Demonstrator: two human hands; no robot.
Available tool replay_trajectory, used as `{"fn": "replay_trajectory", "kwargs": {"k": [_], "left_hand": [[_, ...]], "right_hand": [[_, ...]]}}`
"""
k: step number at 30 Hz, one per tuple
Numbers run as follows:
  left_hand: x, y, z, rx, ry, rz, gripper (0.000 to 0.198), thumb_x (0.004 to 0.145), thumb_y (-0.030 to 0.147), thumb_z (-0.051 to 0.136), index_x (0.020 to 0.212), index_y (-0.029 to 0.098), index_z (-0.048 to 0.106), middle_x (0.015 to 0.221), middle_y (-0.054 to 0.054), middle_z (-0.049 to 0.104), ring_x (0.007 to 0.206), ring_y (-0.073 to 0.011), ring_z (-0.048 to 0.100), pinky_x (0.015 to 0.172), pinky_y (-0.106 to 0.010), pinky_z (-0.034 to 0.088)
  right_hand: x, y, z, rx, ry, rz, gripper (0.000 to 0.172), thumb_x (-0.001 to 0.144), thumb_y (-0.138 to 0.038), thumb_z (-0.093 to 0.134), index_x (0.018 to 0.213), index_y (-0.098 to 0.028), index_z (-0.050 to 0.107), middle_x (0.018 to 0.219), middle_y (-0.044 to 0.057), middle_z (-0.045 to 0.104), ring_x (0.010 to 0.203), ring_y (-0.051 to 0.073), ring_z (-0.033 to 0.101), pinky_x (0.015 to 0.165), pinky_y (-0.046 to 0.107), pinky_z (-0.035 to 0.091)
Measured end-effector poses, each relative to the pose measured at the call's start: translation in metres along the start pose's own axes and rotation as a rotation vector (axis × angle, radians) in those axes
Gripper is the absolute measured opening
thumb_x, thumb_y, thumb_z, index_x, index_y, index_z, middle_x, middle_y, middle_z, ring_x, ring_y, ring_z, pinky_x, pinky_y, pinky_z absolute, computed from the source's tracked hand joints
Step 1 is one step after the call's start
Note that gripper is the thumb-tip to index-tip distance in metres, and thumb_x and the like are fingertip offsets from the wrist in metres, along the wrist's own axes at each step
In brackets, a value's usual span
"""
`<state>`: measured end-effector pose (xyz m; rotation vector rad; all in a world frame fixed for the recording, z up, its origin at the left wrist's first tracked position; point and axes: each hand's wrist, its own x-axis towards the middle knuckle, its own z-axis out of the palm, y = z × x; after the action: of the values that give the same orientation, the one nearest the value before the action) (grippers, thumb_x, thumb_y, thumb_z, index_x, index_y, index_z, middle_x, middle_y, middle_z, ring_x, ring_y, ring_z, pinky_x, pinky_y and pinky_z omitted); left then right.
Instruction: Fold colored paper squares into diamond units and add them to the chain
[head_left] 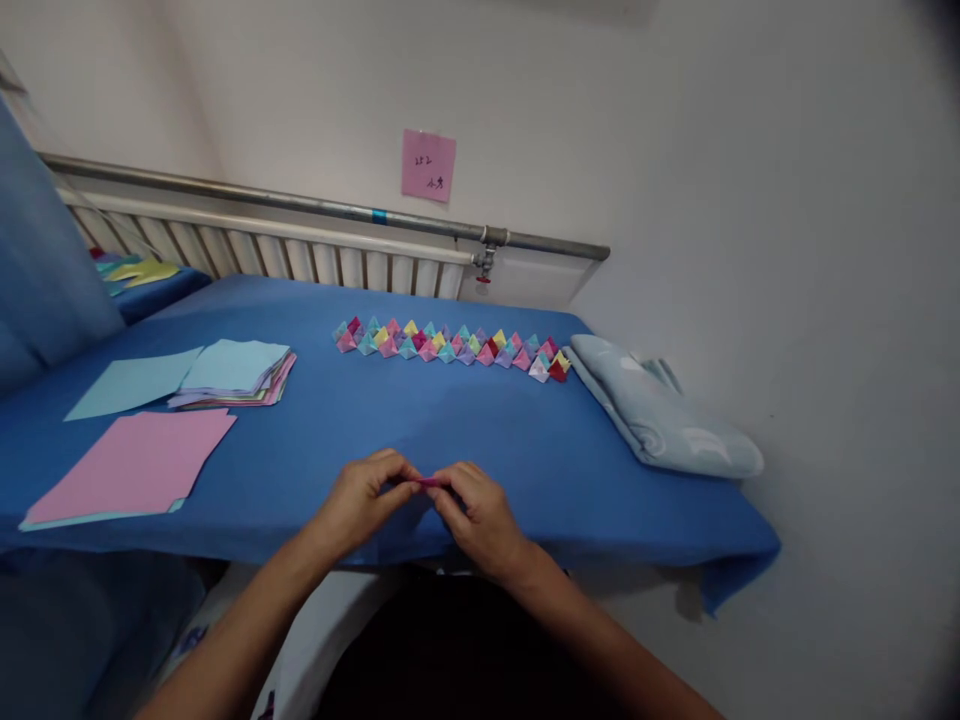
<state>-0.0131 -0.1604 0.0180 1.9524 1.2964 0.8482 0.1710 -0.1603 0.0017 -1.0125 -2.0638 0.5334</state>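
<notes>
Between both hands, just above the front part of the blue-covered table (315,440), is a small folded piece of magenta paper (427,481). My left hand (371,497) pinches its left end between thumb and fingers. The right end is pinched by my right hand (478,515). Fingertips cover much of the paper, so its folded shape is hard to make out. Farther back lies a long double row of small folded paper pieces (450,345) in pink, blue, yellow, red and purple.
Left of my hands lie pink sheets (139,465), a single light blue sheet (131,383) and a stack of coloured paper (234,370). A folded pale blue blanket (667,410) rests at the right end. Behind the table are a radiator (300,258) and a pipe (285,200).
</notes>
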Motion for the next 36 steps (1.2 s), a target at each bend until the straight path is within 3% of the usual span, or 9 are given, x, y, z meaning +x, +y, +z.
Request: {"fn": "replay_trajectory", "kwargs": {"k": [4,7,11,17,22,27,36], "left_hand": [[0.0,-0.009,0.014,0.204,0.167,0.269,0.015,0.09,0.022,0.046,0.085,0.02,0.059,0.076,0.0,0.062,0.072,-0.0123,0.058,0.066,-0.024,0.046],[0.002,-0.017,0.022,0.36,0.286,0.45,0.016,0.092,0.019,0.043,0.091,0.02,0.059,0.084,-0.002,0.064,0.078,-0.0139,0.06,0.071,-0.027,0.048],[-0.003,-0.023,0.029,0.572,0.345,0.57,0.017,0.092,0.015,0.044,0.091,0.019,0.06,0.089,-0.005,0.066,0.079,-0.0156,0.059,0.074,-0.031,0.046],[-0.034,-0.023,0.044,0.609,0.21,0.519,0.018,0.093,0.011,0.042,0.094,0.015,0.06,0.09,-0.006,0.066,0.078,-0.0166,0.057,0.073,-0.033,0.044],[-0.043,-0.023,0.048,0.579,0.261,0.527,0.016,0.09,0.015,0.05,0.103,0.015,0.06,0.1,-0.008,0.067,0.093,-0.021,0.058,0.082,-0.037,0.044],[-0.041,-0.024,0.051,0.582,0.241,0.498,0.014,0.091,0.015,0.051,0.101,0.016,0.06,0.096,-0.005,0.068,0.088,-0.0187,0.058,0.082,-0.036,0.042],[-0.041,-0.02,0.055,0.538,0.307,0.438,0.018,0.093,0.018,0.046,0.1,0.018,0.062,0.094,-0.005,0.068,0.085,-0.0176,0.059,0.078,-0.034,0.041]], "right_hand": [[0.0,0.006,-0.001,-0.089,0.048,-0.097,0.015,0.092,-0.02,0.047,0.088,-0.019,0.062,0.079,0.004,0.064,0.078,0.017,0.057,0.073,0.03,0.044],[0.001,0.013,-0.002,-0.22,0.068,-0.206,0.017,0.092,-0.017,0.046,0.092,-0.018,0.062,0.084,0.006,0.064,0.079,0.018,0.055,0.074,0.032,0.043],[-0.007,0.021,-0.004,-0.43,0.05,-0.32,0.018,0.092,-0.016,0.047,0.094,-0.019,0.065,0.088,0.007,0.064,0.079,0.018,0.052,0.072,0.032,0.039],[-0.032,0.025,-0.005,-0.442,-0.095,-0.345,0.023,0.092,-0.016,0.047,0.108,-0.018,0.064,0.092,0.007,0.064,0.082,0.018,0.052,0.073,0.032,0.038],[-0.038,0.028,-0.006,-0.394,-0.157,-0.316,0.028,0.09,-0.017,0.05,0.115,-0.018,0.061,0.102,0.009,0.063,0.092,0.02,0.052,0.079,0.035,0.038],[-0.038,0.027,-0.006,-0.383,-0.159,-0.304,0.024,0.091,-0.019,0.05,0.111,-0.018,0.062,0.098,0.007,0.065,0.087,0.019,0.052,0.077,0.034,0.038],[-0.038,0.026,-0.005,-0.384,-0.151,-0.259,0.02,0.094,-0.023,0.047,0.101,-0.019,0.065,0.094,0.007,0.066,0.084,0.018,0.051,0.076,0.033,0.037]]}}
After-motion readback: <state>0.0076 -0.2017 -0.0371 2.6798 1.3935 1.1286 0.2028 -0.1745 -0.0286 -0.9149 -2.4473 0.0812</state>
